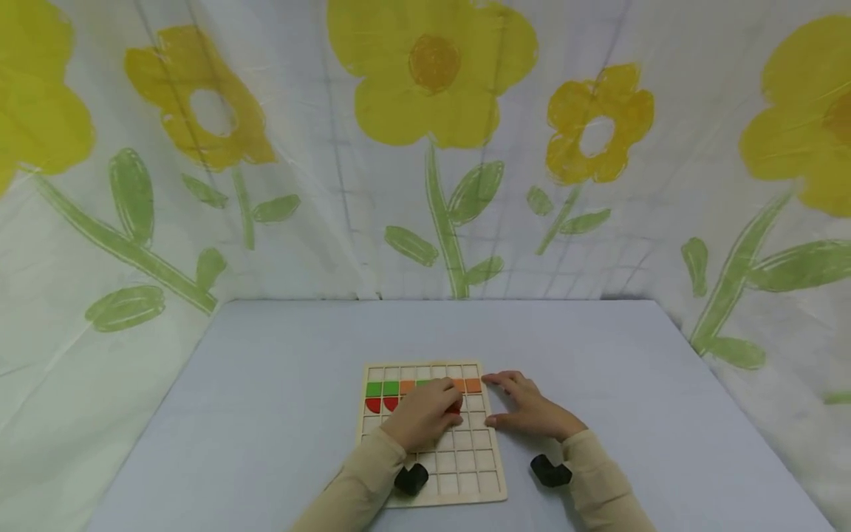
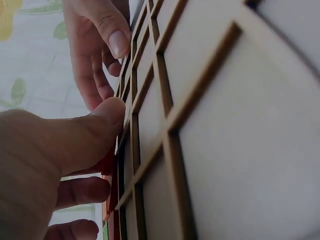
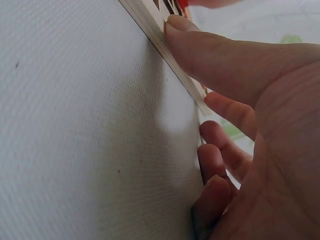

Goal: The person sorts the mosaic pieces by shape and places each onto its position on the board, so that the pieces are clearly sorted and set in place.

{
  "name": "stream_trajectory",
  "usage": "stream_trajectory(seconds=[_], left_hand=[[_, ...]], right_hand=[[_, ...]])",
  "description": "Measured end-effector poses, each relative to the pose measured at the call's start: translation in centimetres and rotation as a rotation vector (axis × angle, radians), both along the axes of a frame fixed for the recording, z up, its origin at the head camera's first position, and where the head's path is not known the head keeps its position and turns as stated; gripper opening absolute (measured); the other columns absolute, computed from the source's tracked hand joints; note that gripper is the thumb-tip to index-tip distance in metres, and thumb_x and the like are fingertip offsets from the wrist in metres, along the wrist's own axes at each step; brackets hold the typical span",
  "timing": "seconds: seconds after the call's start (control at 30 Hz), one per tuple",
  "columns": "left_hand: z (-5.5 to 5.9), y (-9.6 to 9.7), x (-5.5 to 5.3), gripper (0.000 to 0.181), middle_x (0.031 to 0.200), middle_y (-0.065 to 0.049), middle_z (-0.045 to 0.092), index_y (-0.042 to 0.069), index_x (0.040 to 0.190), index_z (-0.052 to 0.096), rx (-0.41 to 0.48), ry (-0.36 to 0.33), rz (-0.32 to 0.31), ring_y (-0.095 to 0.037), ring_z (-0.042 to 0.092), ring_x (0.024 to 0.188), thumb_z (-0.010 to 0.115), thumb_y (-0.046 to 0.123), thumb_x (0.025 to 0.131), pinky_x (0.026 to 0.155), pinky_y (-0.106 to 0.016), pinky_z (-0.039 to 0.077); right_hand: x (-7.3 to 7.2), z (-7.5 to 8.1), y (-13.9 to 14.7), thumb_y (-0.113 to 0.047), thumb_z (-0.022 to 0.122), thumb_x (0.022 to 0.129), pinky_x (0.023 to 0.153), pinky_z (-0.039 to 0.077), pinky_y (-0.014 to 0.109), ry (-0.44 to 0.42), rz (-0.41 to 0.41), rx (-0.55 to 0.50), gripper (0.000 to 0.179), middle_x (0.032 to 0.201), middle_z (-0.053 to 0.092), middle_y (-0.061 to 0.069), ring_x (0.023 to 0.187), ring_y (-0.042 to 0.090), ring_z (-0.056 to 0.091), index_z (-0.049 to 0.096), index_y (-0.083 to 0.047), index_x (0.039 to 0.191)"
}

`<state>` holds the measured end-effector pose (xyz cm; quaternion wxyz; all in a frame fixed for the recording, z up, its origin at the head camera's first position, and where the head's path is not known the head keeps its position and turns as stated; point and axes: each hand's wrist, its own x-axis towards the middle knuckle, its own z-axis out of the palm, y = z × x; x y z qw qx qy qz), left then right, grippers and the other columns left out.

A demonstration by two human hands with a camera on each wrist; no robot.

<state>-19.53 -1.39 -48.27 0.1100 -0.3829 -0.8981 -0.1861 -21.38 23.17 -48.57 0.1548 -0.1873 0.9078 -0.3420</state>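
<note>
A wooden grid board (image 1: 468, 462) lies flat on the table. Green squares (image 1: 374, 389) and orange squares (image 1: 473, 386) sit in its second row. Red pieces with a rounded side (image 1: 373, 405) fill cells at the left of the third row. My left hand (image 1: 419, 417) reaches over the board and holds a red piece (image 1: 455, 408) between thumb and fingers at that third row; the hand hides the cells beneath it. Against the board's right edge, the thumb and index finger of my right hand (image 1: 535, 414) rest, stretched out, with the other fingers loosely bent (image 3: 212, 157).
The pale table (image 1: 279, 384) extends around the board on all sides. Behind it hangs a white curtain (image 1: 299, 251) printed with yellow flowers. A black wrist device (image 1: 411, 480) overlaps the board's lower left, and another (image 1: 550, 471) is at the right wrist.
</note>
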Motion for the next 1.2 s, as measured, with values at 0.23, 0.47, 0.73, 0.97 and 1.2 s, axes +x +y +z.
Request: stream_trajectory(seconds=[0.23,0.47,0.73,0.97,1.2], left_hand=[[-0.9,0.3,-0.4,0.015,0.086,0.005,0.052,0.016,0.087,0.062,0.046,-0.059,-0.012,-0.005,0.045,0.073,0.069,0.029,0.088,0.065,-0.014,0.04],[-0.7,-0.4,-0.4,0.013,0.091,0.004,0.054,0.015,0.095,0.063,0.117,-0.148,0.019,-0.005,0.049,0.076,0.068,0.026,0.089,0.068,-0.016,0.045],[-0.2,-0.3,-0.8,0.007,0.089,0.002,0.055,0.012,0.093,0.065,0.125,-0.154,-0.005,-0.005,0.048,0.075,0.068,0.018,0.09,0.068,-0.016,0.044],[-0.2,-0.2,-1.3,0.001,0.088,-0.001,0.055,0.01,0.091,0.065,0.096,-0.08,-0.006,-0.011,0.053,0.076,0.066,0.01,0.091,0.069,-0.019,0.047],[-0.2,0.1,-1.5,0.005,0.085,-0.002,0.054,0.01,0.091,0.064,0.071,-0.002,0.015,-0.011,0.053,0.073,0.064,0.006,0.091,0.068,-0.02,0.048]], right_hand=[[0.0,-0.6,-0.2,-0.05,0.074,0.079,0.096,0.037,0.06,-0.014,-0.001,0.02,0.072,0.144,0.034,0.003,0.132,0.031,0.03,0.042,-0.032,0.142],[-0.2,0.2,0.1,-0.047,0.074,0.08,0.096,0.038,0.058,0.031,0.003,0.043,0.072,0.144,0.036,0.005,0.129,0.032,0.034,0.042,-0.03,0.142],[-0.3,0.4,-0.2,-0.045,0.074,0.081,0.096,0.037,0.06,0.01,0.019,0.017,0.072,0.144,0.034,0.007,0.129,0.034,0.033,0.041,-0.027,0.143],[-0.3,0.5,-0.4,-0.044,0.075,0.08,0.095,0.038,0.058,0.022,0.011,0.032,0.072,0.143,0.036,0.007,0.126,0.032,0.036,0.043,-0.027,0.142],[-0.4,0.3,-0.4,-0.044,0.076,0.079,0.096,0.038,0.056,0.021,0.0,0.035,0.071,0.142,0.038,0.007,0.125,0.03,0.037,0.044,-0.028,0.141]])
